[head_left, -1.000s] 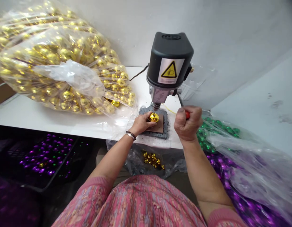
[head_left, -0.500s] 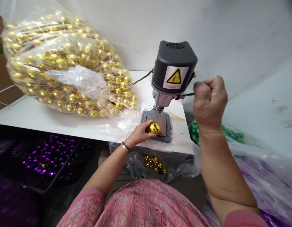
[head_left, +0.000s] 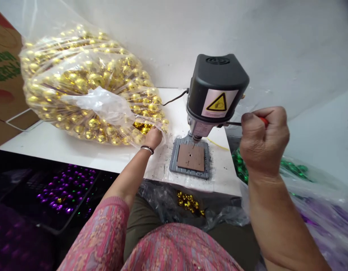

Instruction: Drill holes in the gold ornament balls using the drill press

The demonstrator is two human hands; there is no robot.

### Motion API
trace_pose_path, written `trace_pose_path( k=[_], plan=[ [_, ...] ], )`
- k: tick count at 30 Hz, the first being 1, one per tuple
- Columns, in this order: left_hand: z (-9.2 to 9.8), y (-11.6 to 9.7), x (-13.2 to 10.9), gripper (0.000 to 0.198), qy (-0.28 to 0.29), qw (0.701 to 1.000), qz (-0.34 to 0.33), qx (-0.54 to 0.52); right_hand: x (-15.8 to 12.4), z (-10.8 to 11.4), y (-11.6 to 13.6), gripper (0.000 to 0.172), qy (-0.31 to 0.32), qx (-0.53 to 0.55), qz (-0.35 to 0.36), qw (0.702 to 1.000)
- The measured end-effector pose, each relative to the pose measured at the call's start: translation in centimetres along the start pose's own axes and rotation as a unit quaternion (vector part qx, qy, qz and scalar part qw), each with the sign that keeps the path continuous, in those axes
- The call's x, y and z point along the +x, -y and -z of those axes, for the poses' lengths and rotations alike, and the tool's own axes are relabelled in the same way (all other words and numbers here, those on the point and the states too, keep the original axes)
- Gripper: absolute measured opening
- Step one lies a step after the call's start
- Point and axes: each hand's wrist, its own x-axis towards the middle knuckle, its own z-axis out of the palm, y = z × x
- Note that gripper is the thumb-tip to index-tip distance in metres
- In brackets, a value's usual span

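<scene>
Left of the bench drill (head_left: 216, 90), the left hand (head_left: 153, 137) sits at the mouth of a clear plastic bag (head_left: 106, 105) of mirror-shiny round gold baubles (head_left: 96, 81), its fingers hidden, so any grasp cannot be told. Right of the drill, the clenched right hand (head_left: 264, 141) grips the red-handled feed lever (head_left: 263, 121).

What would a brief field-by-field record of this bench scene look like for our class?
Left hand: touching the mouth of a clear plastic bag of gold baubles
Right hand: gripping the red-handled lever of a bench drill
Drill base: grey base with a brown pad
Lower down: purple baubles, green baubles
</scene>
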Motion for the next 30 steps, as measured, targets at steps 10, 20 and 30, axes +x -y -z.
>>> trace_pose_path(
  k=[10,20,30],
  plan=[
    [0.2,0.1,-1.9,0.044,0.021,1.000,0.001,0.010,-0.3,0.0,-0.5,0.023,0.010,0.013,0.002,1.000],
    [1.2,-0.8,-12.4,0.057,0.132,0.729,0.061,-0.668,1.5,-0.3,0.7,0.025,0.018,-0.010,-0.049,0.999],
    [-1.8,-5.2,-9.1,0.050,0.182,0.792,0.097,-0.574,8.1,-2.1,1.6,0.041,0.113,-0.059,-0.166,0.978]
  ],
)
